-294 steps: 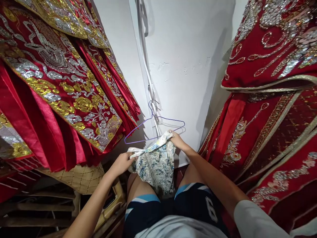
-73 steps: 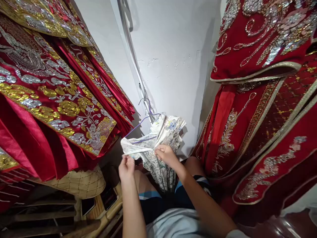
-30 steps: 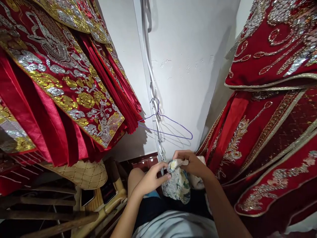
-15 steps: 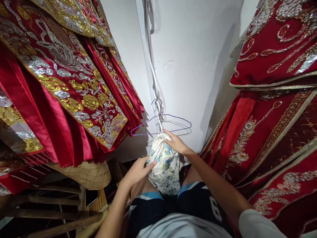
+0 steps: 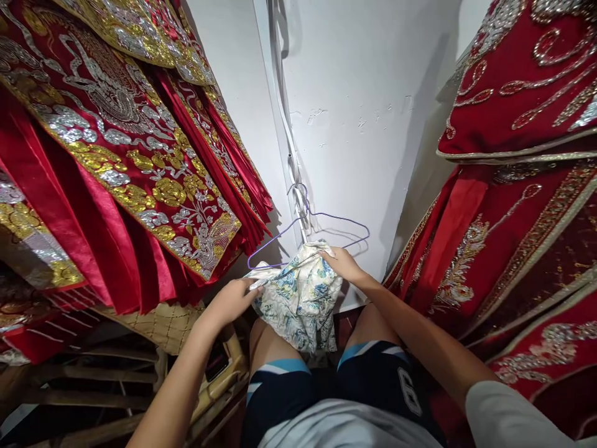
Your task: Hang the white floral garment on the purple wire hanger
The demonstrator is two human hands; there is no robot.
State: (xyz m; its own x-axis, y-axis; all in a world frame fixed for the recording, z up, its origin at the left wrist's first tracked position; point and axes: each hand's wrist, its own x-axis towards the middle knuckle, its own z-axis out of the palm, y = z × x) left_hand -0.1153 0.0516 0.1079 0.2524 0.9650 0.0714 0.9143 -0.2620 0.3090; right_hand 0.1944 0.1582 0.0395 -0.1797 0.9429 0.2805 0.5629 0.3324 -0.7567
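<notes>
Person seated, facing white wall (image 5: 364, 124); both arms extended forward over the lap. Left hand (image 5: 233, 298): fingers curled shut, pinching the left edge of a floral cloth (image 5: 301, 298), white with blue and yellow print. Right hand (image 5: 342, 264): fingers closed over the cloth's top right edge, knuckles up. The cloth is stretched between the two hands at its top edge; the rest hangs bunched down between the knees, above the dark blue shorts (image 5: 280, 386). Its top edge sits just under the bottom bar of a purple wire hanger (image 5: 275, 237); contact with the bar cannot be told. The hanger's hook is caught on a white strip running down the wall. Red garments with gold and silver embroidery hang on the left (image 5: 140, 155) and on the right (image 5: 513, 218). Woven straw piece (image 5: 168, 323) lies below the left garments.
</notes>
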